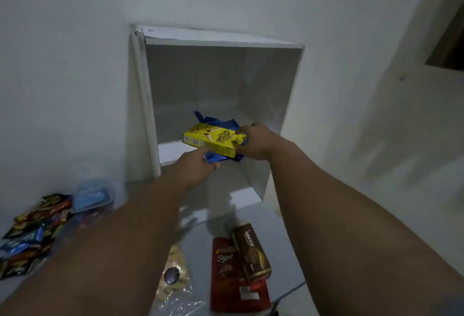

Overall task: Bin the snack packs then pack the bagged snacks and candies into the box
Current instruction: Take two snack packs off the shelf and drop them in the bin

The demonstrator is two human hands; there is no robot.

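Note:
A white open-fronted box (273, 104) stands against the wall. Inside its mouth I hold a yellow snack box (213, 138) over blue snack packs (221, 122). My right hand (253, 142) grips the yellow box's right end. My left hand (198, 165) holds its lower left edge together with a blue pack (213, 159) underneath. On the floor near me lie a brown Nextar box (251, 250), a red snack pack (231, 275) and a clear bag of pale snacks (173, 275).
A pile of mixed candy and snack packets (35, 233) lies on the floor at the left, beside a light blue pack (91, 195). White walls stand behind and to the right. A dark cable end (275, 310) shows at the bottom edge.

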